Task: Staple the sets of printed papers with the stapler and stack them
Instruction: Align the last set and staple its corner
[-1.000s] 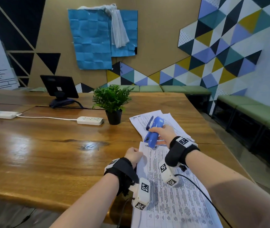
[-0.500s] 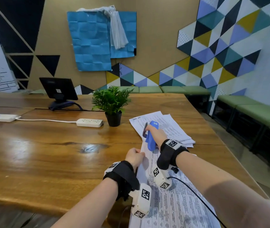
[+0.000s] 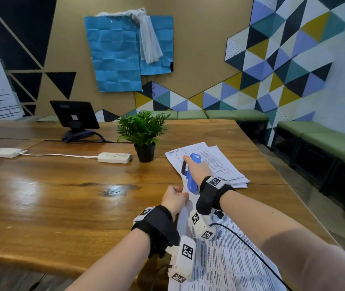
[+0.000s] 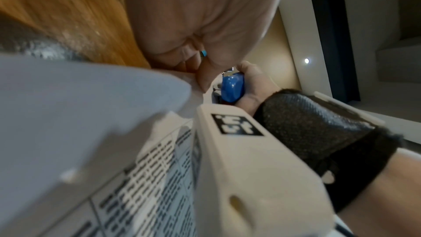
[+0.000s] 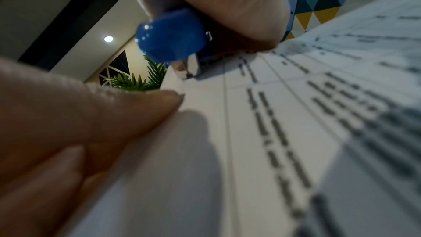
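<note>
My right hand [image 3: 196,170] grips a blue stapler [image 3: 191,182] and holds it over the far left corner of the printed paper set [image 3: 226,263] in front of me. The stapler's blue rear end [image 5: 169,35] shows under my palm in the right wrist view, sitting at the paper's top edge [image 5: 250,114]. My left hand [image 3: 174,199] pinches the left edge of that same set close to the stapler; its fingers [image 4: 202,77] curl onto the sheet [image 4: 148,177]. A stack of printed sets [image 3: 215,162] lies fanned on the wooden table [image 3: 62,196] just beyond.
A small potted plant [image 3: 143,135] stands left of the far stack. Two white power strips [image 3: 115,157] [image 3: 3,152] with a cable lie further left. A dark tablet on a stand [image 3: 74,118] sits at the back. Green benches [image 3: 323,141] line the right wall.
My right hand has carried the stapler left and forward, from above the sheet's top middle to its far left corner, tipping it down. My left hand has slid up the paper's edge.
</note>
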`<state>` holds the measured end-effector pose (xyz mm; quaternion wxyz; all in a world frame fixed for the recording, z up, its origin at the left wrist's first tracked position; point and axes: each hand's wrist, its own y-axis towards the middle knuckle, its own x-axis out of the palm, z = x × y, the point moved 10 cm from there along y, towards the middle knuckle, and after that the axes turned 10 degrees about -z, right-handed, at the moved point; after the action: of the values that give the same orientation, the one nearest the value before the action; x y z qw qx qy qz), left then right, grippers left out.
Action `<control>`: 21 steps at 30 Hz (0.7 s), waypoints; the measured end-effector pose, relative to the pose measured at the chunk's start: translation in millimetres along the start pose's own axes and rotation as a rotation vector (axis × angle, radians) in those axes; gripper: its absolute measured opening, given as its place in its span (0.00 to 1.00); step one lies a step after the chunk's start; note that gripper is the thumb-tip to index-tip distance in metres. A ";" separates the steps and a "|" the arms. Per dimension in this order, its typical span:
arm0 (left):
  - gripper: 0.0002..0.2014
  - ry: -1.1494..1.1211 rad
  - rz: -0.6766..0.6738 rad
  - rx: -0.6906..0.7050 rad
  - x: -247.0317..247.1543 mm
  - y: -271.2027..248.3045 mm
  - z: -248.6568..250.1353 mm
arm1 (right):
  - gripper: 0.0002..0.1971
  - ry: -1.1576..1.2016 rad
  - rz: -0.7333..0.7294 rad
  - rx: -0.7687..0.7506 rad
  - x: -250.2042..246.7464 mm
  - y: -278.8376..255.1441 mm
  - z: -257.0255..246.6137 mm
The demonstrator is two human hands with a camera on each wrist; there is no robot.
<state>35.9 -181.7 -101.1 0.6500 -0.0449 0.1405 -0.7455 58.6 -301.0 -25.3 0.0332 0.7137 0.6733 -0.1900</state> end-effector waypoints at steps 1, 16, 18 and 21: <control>0.11 0.010 -0.006 -0.003 0.5 -1.8 0.9 | 0.22 -0.001 0.000 -0.004 -0.7 -0.3 -0.8; 0.08 0.068 -0.203 -0.010 6.8 -23.9 36.3 | 0.27 -0.101 0.052 -0.124 -3.5 -9.7 -23.3; 0.11 0.145 -0.192 0.020 4.6 -23.5 40.5 | 0.28 -0.106 0.060 -0.138 -4.6 -9.9 -24.5; 0.17 0.187 -0.173 0.048 4.5 -22.7 43.1 | 0.27 -0.083 0.081 -0.129 -3.1 -7.4 -21.8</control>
<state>24.2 -190.0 -54.2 0.5681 0.0283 0.1782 -0.8030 56.2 -296.7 -2.6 0.1147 0.7283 0.6528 -0.1739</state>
